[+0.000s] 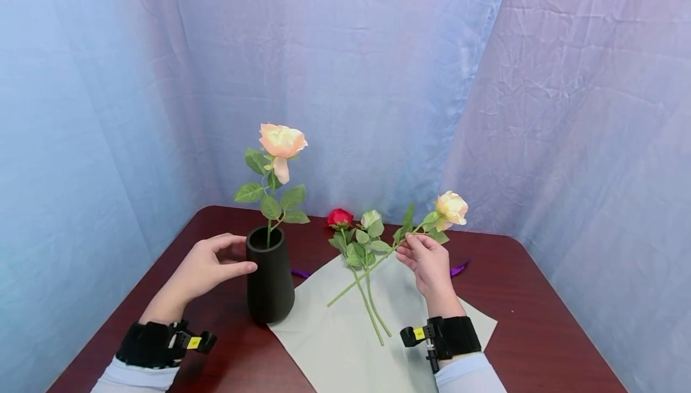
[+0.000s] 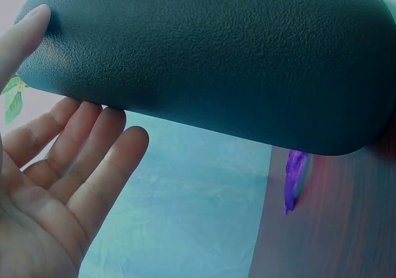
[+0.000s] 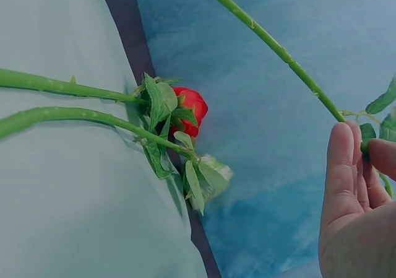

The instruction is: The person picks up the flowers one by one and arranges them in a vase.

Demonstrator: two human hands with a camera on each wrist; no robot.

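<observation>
The left hand (image 1: 207,267) rests against the upper wall of the black vase (image 1: 270,282), thumb near the rim and straight fingers laid along the side; the left wrist view shows the palm open and the fingers extended, touching the wall without wrapping it. The vase stands upright toward the left half of the table (image 1: 540,321), its base on the near-left corner of the pale paper sheet (image 1: 345,345). It contains one peach rose (image 1: 281,141), standing upright with leaves just above the rim; whether it holds anything else cannot be told. The right hand (image 1: 429,261) pinches the stem of a cream rose (image 1: 451,207) between thumb and fingertips, just below the leaves, with the bloom raised toward the back edge of the table and the stem end sloping down to the sheet. Judgement: the grip sits high on the stem, so the long lower end is free to swing; it should be guided tip-first into the mouth while the vase is braced against tipping. A red rose (image 1: 339,217) and a white bud (image 1: 370,218) lie on the sheet with stems pointing to the near edge. A purple ribbon (image 1: 459,269) shows beside the sheet.
</observation>
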